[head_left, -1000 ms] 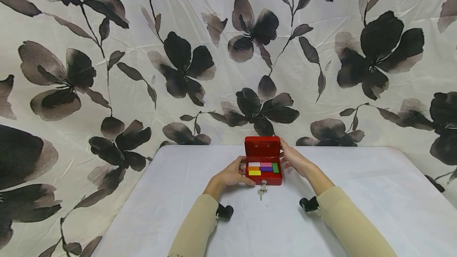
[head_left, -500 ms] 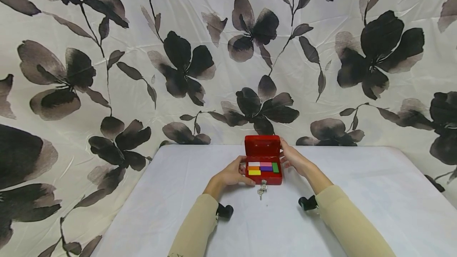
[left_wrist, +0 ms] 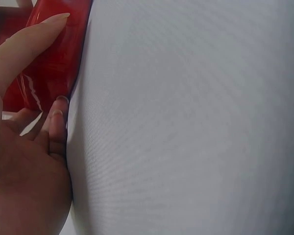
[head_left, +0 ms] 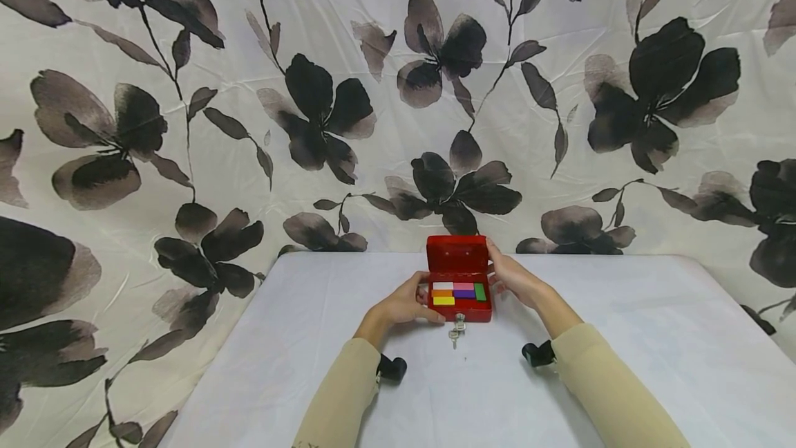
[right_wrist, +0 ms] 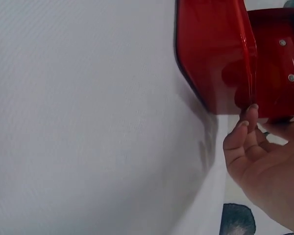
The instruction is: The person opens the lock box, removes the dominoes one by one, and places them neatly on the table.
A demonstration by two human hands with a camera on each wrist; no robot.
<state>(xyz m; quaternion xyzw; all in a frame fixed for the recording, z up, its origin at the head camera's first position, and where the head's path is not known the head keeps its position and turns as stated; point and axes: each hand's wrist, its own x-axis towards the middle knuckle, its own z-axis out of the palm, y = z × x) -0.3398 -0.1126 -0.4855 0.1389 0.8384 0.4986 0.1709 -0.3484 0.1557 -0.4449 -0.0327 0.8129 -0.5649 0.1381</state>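
A small red metal cash box (head_left: 475, 315) stands on the table with its lid (head_left: 457, 253) raised. Inside lie coloured blocks: white (head_left: 443, 286), pink (head_left: 463, 286), orange (head_left: 442, 293), purple (head_left: 464, 294), yellow (head_left: 443, 301) and green (head_left: 479, 292). My left hand (head_left: 401, 306) grips the box's left side, thumb along the front and fingers at the side wall. At the right rear, my right hand (head_left: 521, 278) holds the raised lid; in the right wrist view its thumb goes behind the lid and curled fingers touch the side. Keys (head_left: 457, 330) hang at the front lock.
A white cloth covers the table (head_left: 298, 365), which ends just behind the box. Beyond it hangs a floral backdrop (head_left: 361, 178). Black wrist cameras (head_left: 392, 369) sit below both hands.
Hardly anything differs. The raised lid leans very slightly further back than one second ago; both hands keep their places on the box.
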